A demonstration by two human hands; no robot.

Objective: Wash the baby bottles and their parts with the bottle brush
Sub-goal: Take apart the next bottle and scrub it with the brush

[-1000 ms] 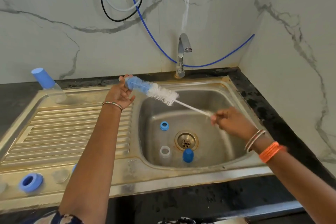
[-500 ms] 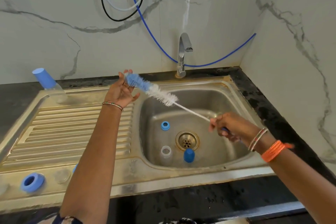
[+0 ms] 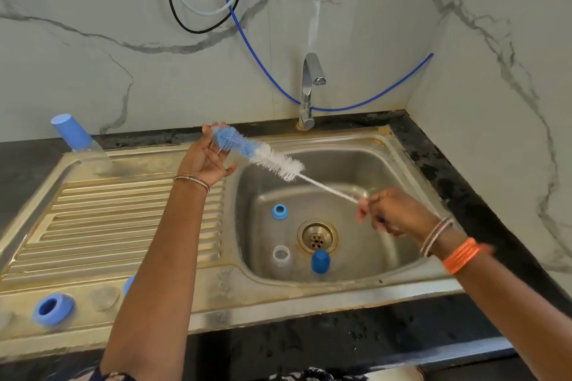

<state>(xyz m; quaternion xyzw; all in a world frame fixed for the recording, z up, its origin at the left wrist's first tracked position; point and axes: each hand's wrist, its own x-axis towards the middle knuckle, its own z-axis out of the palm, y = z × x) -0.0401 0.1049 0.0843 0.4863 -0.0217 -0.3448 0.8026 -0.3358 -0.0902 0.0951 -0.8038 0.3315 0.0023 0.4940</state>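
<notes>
The right hand point(image 3: 393, 210) grips the wire handle of the bottle brush point(image 3: 258, 156), fingers curled tight round it, though blur hides exactly how. The brush runs from there up towards ten o'clock, its blue tip brushing the spread fingers of the left hand point(image 3: 205, 158), which is relaxed and wide, clutching nothing.

Down in the sink point(image 3: 402, 170) nothing looks under way yet: a blue ring point(image 3: 280, 211) at eleven o'clock of the drain point(image 3: 317, 237), a clear bottle point(image 3: 281, 258) at seven o'clock, a blue cap point(image 3: 320, 261) at six. The tap point(image 3: 309, 90) shows no water.

Out on the drainboard point(image 3: 123, 226), a capped bottle point(image 3: 79, 142) stands at twelve, another blue ring point(image 3: 53, 309) at seven. My read: an early stage, with all the scrubbing still ahead.
</notes>
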